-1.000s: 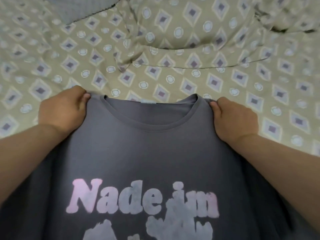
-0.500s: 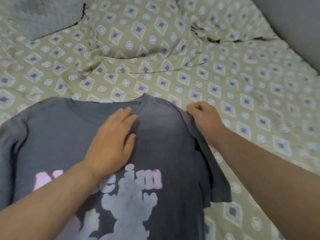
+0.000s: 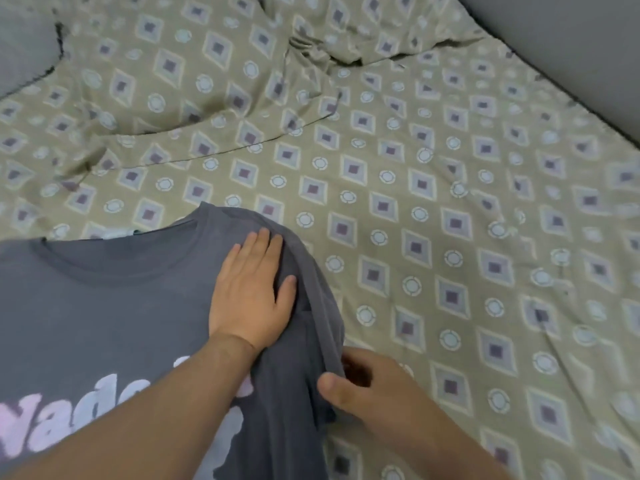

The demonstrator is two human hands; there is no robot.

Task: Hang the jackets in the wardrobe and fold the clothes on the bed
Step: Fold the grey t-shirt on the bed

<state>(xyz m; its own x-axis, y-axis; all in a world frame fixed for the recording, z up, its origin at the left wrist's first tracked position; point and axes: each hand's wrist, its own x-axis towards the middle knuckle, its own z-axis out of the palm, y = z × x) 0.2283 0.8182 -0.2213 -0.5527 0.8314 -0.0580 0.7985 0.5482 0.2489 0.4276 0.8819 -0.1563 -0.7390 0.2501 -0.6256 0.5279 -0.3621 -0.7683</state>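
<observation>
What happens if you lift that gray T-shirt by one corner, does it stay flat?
Probably not. The T-shirt bends in soft folds where the right hand pinches its sleeve, so it would likely droop. It looks thin, so probably light. The left hand presses it flat; pushed, it might bunch up on the bed sheet.

The diamond-patterned bed (image 3: 433, 209) bears a grey T-shirt (image 3: 104, 306) nearest and a rumpled matching cover (image 3: 207, 84) farther back.

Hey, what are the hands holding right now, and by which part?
The right hand pinches the grey T-shirt by its sleeve-side edge; the left hand only presses flat on it near the shoulder.
</observation>
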